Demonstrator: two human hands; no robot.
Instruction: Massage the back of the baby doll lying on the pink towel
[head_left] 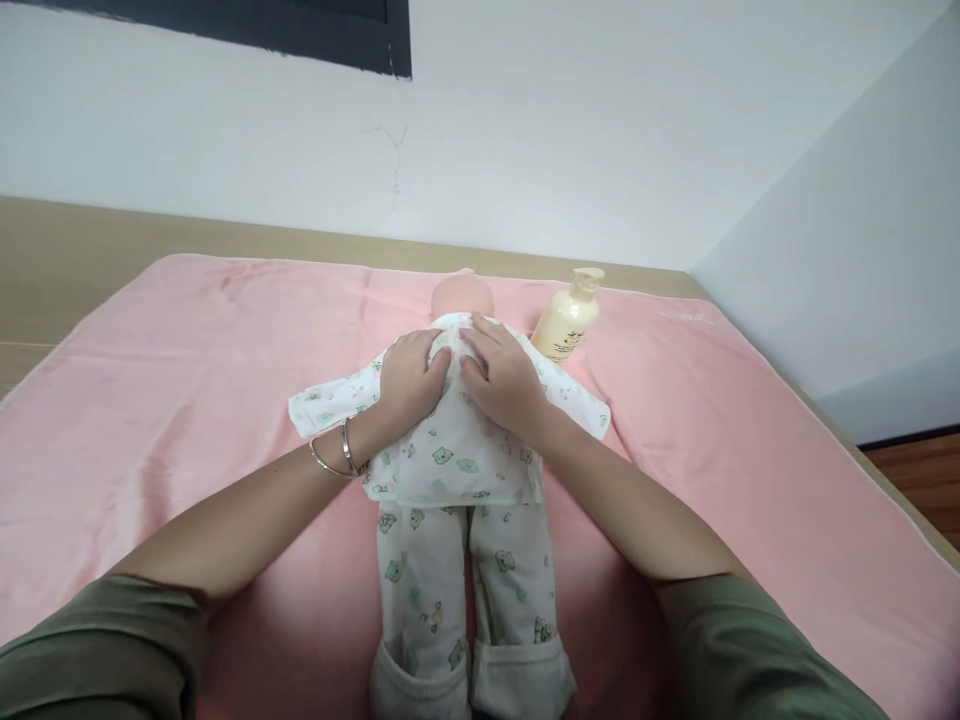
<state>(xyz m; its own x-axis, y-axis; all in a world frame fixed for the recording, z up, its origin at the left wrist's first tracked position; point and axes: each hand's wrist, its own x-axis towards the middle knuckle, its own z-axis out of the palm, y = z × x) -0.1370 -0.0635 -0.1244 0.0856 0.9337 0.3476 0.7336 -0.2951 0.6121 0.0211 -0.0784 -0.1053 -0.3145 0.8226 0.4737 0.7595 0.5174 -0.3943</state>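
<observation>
though slightly apart, fingers (489, 340) of both hands (409, 378) (510, 378) on patterned shirt (466, 455)

We see matt cloth pyjamas (469, 465), a matt, fleecy blanket (247, 335), shiny metal bangles (347, 447) and a glossy bottle (566, 322), probably plastic.

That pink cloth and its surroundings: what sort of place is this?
Possibly a baby-care practice room: a clothed, doll-like figure lies on a pink cloth, with a pump bottle nearby.

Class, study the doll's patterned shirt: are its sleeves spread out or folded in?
Spread out: one sleeve of the shirt extends sideways past the left hand, the other sleeve past the right hand, over the pink blanket.
</observation>
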